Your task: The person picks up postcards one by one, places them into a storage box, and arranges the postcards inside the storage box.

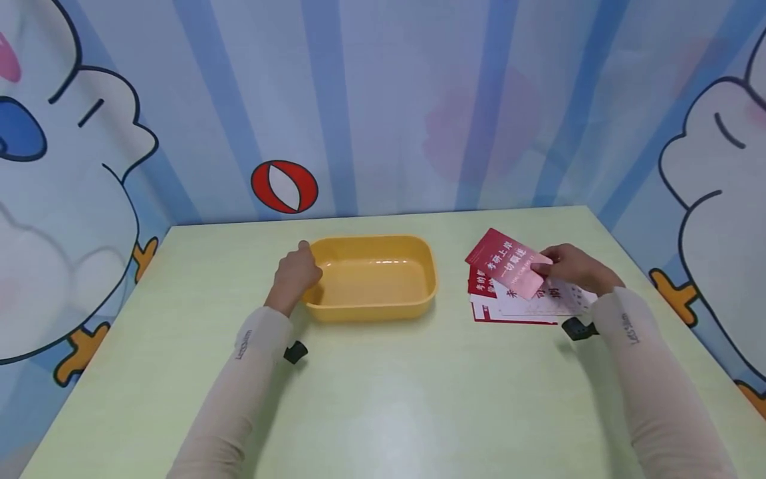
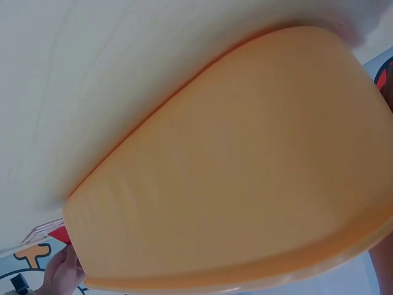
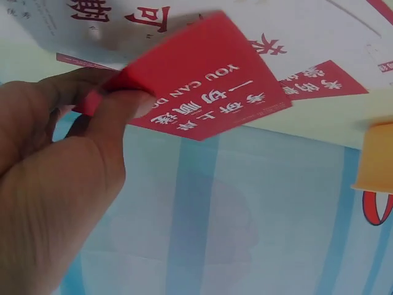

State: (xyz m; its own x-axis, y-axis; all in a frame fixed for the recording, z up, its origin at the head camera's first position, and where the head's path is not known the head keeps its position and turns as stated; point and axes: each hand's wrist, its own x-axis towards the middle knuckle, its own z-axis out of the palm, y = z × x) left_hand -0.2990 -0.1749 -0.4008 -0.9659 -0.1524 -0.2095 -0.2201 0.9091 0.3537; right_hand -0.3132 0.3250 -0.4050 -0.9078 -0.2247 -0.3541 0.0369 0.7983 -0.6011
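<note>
A yellow rectangular plastic basin (image 1: 371,311) stands on the table, nothing visible inside it. My left hand (image 1: 294,273) grips its left rim; the basin's outer wall (image 2: 233,172) fills most of the left wrist view. On the right, my right hand (image 1: 577,269) pinches a red card (image 1: 503,256) with white Chinese characters between thumb and fingers. In the right wrist view the card (image 3: 215,80) is tilted, its near corner under the thumb. Below it lie white sheets (image 1: 509,310) with red print and another red card (image 1: 481,283), partly covered.
The pale green table (image 1: 383,399) ends at a blue striped backdrop (image 1: 395,106) with cartoon figures and a red ball printed on it. A small black device (image 1: 296,352) is at the left wrist, and another black device (image 1: 578,328) is at the right.
</note>
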